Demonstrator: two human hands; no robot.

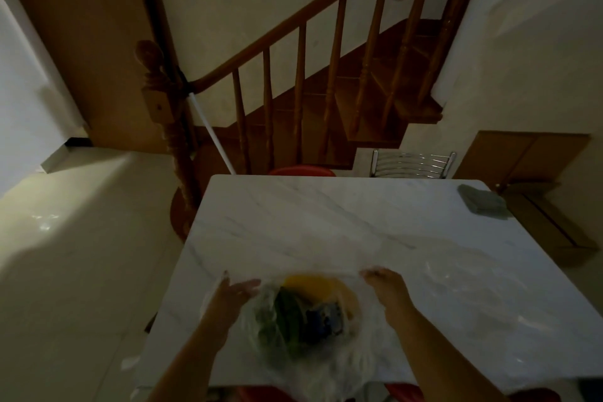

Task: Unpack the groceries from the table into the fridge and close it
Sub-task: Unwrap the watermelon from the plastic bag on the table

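Note:
A clear plastic grocery bag lies on the near part of the white marble table. Inside it I see a yellow item, green vegetables and a blue packet, all blurred. My left hand is at the bag's left edge with fingers spread. My right hand is at the bag's right edge, fingers curled down onto the plastic. Whether either hand grips the plastic is unclear because of blur. No fridge is in view.
A folded grey cloth lies at the table's far right corner. A red stool and a metal chair back stand behind the table. A wooden staircase with railing rises beyond. Pale tiled floor lies to the left.

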